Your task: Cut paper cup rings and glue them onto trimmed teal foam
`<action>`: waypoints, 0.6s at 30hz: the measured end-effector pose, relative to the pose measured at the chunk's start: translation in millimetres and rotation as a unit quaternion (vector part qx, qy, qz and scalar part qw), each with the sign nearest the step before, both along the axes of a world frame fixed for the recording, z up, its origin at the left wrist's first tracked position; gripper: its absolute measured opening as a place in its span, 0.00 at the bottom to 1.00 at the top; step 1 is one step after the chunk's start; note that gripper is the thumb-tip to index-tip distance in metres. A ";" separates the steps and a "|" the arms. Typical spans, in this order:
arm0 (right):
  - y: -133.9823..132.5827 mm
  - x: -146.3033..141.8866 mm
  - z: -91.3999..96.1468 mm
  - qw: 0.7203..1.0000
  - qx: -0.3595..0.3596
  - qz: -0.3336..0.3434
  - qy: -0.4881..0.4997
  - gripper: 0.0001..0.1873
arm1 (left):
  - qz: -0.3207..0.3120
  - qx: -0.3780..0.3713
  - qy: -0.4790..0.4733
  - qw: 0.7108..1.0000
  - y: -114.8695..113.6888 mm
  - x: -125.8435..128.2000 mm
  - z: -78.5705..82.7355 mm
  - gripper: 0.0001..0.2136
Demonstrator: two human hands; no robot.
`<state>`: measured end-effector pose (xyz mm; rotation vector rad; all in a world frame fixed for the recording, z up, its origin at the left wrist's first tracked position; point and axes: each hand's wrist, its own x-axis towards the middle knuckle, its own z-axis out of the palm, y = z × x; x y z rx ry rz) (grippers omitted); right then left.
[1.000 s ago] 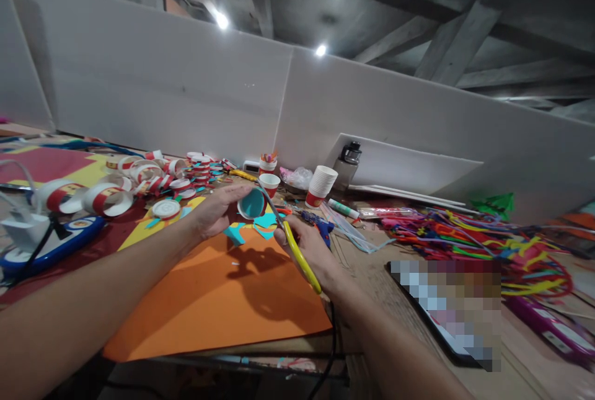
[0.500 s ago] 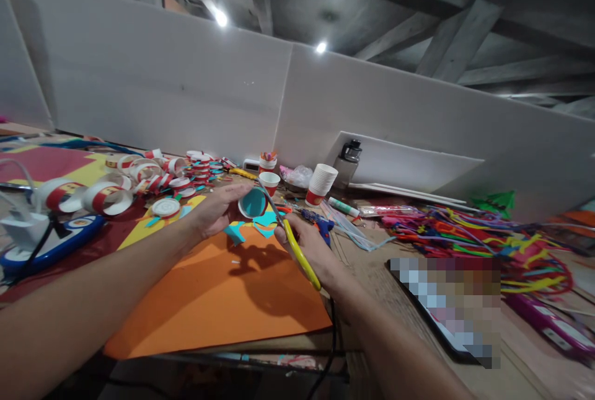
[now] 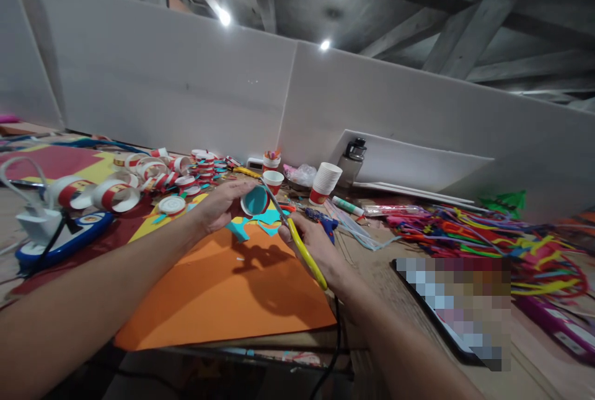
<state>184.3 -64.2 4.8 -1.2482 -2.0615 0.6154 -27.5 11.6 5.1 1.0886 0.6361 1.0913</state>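
My left hand (image 3: 226, 204) is closed around the side of a small cut paper cup piece (image 3: 255, 201) with a white rim and a teal face toward me. Yellow-handled scissors (image 3: 301, 245) are gripped in my right hand (image 3: 310, 244), their blades slanting up and left to the cup piece's right edge. Whether the blades touch the rim I cannot tell. Below both hands lies an orange paper sheet (image 3: 223, 301), with teal paper scraps (image 3: 239, 229) at its far edge.
Behind my hands stand a paper cup (image 3: 273, 180), a stack of cups (image 3: 325, 183) and a dark bottle (image 3: 351, 163). Cut cup rings (image 3: 115, 195) and a blue-white power strip (image 3: 69, 239) are left. Colourful pipe cleaners (image 3: 465, 232) and a phone (image 3: 446, 307) lie right.
The whole view has shifted slightly, so things appear a little further right. Both hands keep their holds on the cup piece and the scissors, in nearly the same pose.
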 end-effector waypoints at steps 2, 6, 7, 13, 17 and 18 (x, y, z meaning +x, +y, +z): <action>1.4 0.4 -2.7 1.000 0.004 -0.008 0.007 0.19 | 0.011 -0.008 -0.021 1.000 -0.3 1.5 1.6 0.12; 3.0 0.8 -6.1 1.000 0.002 -0.013 0.020 0.17 | 0.050 -0.057 -0.068 0.995 0.2 4.9 0.6 0.11; 3.2 0.9 -6.3 1.000 0.000 -0.012 0.021 0.17 | 0.056 -0.062 -0.068 0.994 0.3 5.5 -0.3 0.10; 3.2 1.6 -5.1 1.000 0.009 -0.010 0.007 0.16 | 0.054 -0.040 -0.046 0.997 -0.5 4.8 -2.9 0.11; 2.1 1.5 -4.3 1.000 0.012 0.000 0.004 0.15 | 0.032 -0.003 -0.041 0.999 -1.7 5.4 -2.8 0.12; 1.7 1.4 -4.1 1.000 0.013 0.003 0.006 0.15 | 0.026 0.004 -0.042 0.999 -2.1 5.7 -2.9 0.12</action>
